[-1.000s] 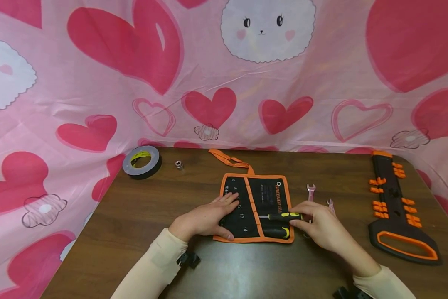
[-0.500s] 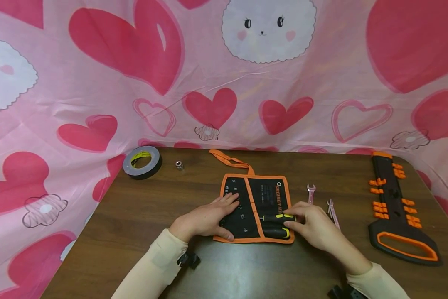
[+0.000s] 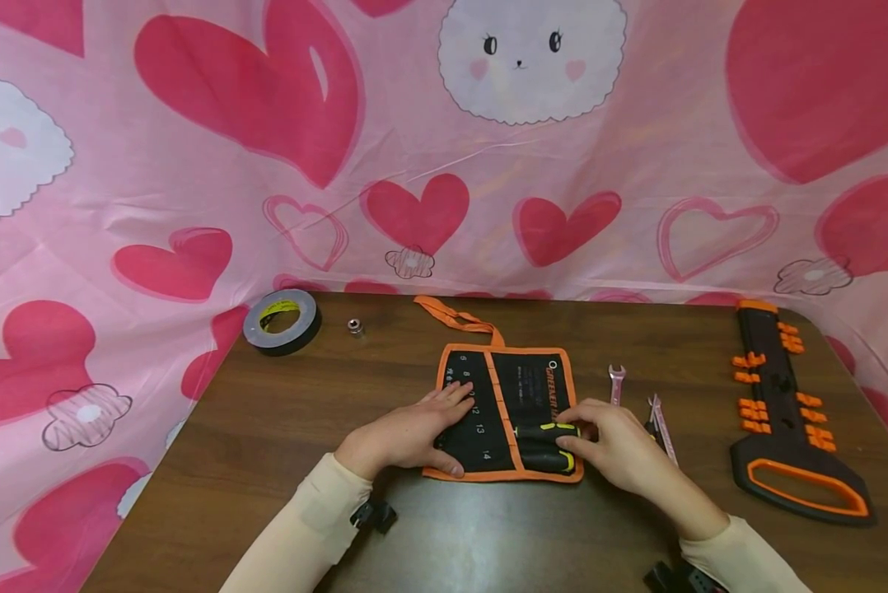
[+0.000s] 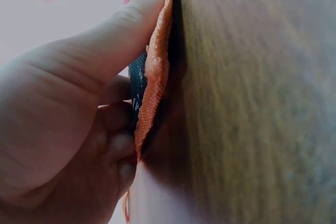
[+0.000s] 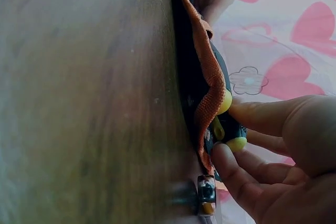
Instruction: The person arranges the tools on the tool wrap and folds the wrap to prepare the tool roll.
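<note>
A black tool pouch with orange trim lies spread on the table, its orange strap trailing behind. My left hand rests flat on the numbered half; in the left wrist view its thumb lies along the orange edge. My right hand pinches the end of a black and yellow screwdriver, whose tip end is at the pouch's orange middle band. Just in front, a second black and yellow handle lies in the pouch. The right wrist view shows fingers around the yellow-marked handle end.
Right of the pouch lie a small wrench and a few slim tools, partly behind my right hand. A black and orange rack lies farther right. A tape roll and a small metal socket are at back left.
My right hand has moved left with the screwdriver, whose shaft has slid in at the orange middle band. More of the slim tools shows. My left hand has stayed put.
</note>
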The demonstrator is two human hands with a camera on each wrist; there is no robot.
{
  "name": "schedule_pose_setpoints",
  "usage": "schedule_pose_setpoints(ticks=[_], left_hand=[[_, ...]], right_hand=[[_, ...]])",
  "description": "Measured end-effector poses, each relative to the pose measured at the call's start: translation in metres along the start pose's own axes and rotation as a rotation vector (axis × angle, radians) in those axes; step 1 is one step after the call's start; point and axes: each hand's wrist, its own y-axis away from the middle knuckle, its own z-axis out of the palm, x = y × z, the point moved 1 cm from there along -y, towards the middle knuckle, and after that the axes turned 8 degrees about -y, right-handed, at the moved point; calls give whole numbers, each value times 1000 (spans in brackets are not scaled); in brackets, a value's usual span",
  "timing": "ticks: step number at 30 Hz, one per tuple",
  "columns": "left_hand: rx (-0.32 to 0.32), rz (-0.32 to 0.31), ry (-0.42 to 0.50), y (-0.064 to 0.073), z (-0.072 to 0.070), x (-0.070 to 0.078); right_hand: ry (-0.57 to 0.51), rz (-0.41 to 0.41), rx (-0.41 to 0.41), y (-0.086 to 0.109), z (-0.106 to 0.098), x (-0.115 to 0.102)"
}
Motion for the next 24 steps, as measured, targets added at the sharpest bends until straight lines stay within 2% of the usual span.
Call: schedule_pose_setpoints(ticks=[15,24], left_hand=[[0,-2,0,0,-1,1],[-1,7,4,1,-1,1]], right_hand=[[37,-53,-7,-3,1,0],[-27,-26,1,-4,0,0]])
